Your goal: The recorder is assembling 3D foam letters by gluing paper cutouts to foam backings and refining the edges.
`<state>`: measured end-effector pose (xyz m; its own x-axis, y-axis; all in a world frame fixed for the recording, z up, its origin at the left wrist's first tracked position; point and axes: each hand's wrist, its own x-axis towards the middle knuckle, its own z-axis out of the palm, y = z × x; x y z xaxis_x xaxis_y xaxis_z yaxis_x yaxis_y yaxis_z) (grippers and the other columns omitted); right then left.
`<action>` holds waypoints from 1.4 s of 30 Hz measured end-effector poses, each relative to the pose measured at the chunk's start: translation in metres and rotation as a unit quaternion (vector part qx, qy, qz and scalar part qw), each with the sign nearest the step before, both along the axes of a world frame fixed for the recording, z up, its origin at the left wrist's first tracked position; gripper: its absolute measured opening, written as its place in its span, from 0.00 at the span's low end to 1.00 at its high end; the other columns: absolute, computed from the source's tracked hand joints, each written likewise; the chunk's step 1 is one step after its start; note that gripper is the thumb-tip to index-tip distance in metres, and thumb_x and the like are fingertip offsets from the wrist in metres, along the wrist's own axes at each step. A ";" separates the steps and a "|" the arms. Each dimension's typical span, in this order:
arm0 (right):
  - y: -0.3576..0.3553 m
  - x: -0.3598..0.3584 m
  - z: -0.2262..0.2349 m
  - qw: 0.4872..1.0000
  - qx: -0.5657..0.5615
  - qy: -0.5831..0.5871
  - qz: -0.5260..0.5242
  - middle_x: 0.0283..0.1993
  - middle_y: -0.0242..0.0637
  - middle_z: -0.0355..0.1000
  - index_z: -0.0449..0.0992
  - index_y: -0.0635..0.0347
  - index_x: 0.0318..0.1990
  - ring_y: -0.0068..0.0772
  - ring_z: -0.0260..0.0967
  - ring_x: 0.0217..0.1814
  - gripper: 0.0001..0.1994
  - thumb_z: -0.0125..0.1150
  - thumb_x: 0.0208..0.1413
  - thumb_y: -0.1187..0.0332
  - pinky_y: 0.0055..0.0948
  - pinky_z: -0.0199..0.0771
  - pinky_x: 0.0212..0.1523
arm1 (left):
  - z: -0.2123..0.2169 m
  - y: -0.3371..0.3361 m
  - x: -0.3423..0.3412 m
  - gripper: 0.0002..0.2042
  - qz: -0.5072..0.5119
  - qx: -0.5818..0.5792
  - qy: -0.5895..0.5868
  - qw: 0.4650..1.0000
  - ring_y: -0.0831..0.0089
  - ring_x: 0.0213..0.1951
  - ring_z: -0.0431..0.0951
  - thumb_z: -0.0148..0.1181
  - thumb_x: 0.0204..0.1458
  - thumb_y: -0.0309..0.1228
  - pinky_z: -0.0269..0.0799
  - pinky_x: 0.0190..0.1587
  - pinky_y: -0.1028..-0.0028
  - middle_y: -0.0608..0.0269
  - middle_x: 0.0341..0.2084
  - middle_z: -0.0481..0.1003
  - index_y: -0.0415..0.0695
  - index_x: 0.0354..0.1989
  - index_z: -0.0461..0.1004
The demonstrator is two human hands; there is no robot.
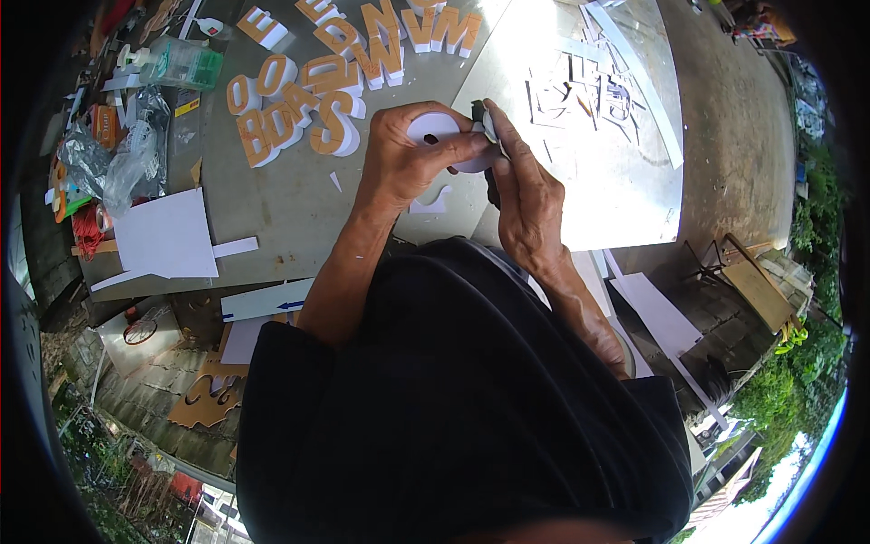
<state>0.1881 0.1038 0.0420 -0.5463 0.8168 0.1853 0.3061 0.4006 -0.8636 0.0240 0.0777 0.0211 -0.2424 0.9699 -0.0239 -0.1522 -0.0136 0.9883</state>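
My left hand is closed round a white, rounded cut-out piece with a small dark hole, held above the table. Its thumb reaches across to the piece's right edge. My right hand is closed at that edge, fingers pressed together on a dark and whitish thing whose kind I cannot make out; part of it is hidden by the fingers. Under the hands lies a small white offcut with a curved edge. Ahead and left stand several thick letters with brown faces and white sides, among them an S-shaped letter.
A bright sheet covers the table's right side, with thin dark and white scraps on it. At left are a green pump bottle, clear plastic bags, red cord and a white sheet. A wooden chair stands at right.
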 end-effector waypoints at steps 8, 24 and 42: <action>0.003 0.001 -0.002 1.000 -0.020 -0.017 -0.008 0.47 0.49 0.71 0.63 0.60 0.67 0.39 0.73 0.41 0.23 0.47 0.64 0.79 0.35 0.76 0.42 | -0.009 -0.001 0.007 0.06 0.019 -0.001 -0.048 0.999 0.77 0.29 0.80 0.70 0.45 0.22 0.78 0.33 0.78 0.62 0.26 0.81 0.35 0.32 0.81; 0.000 0.017 -0.005 0.987 -0.113 -0.048 -0.106 0.27 0.39 0.73 0.65 0.58 0.66 0.27 0.72 0.28 0.20 0.46 0.70 0.67 0.31 0.71 0.30 | -0.038 0.004 0.007 0.10 0.147 -0.056 -0.353 0.922 0.70 0.39 0.78 0.69 0.51 0.26 0.74 0.37 0.69 0.61 0.34 0.79 0.39 0.40 0.78; 0.019 0.025 -0.010 0.997 -0.003 0.007 0.077 0.66 0.58 0.62 0.57 0.64 0.69 0.60 0.68 0.60 0.26 0.51 0.66 0.67 0.43 0.72 0.58 | -0.024 0.006 0.024 0.05 0.024 -0.081 -0.188 0.979 0.75 0.27 0.80 0.61 0.50 0.16 0.76 0.29 0.78 0.60 0.26 0.78 0.34 0.34 0.78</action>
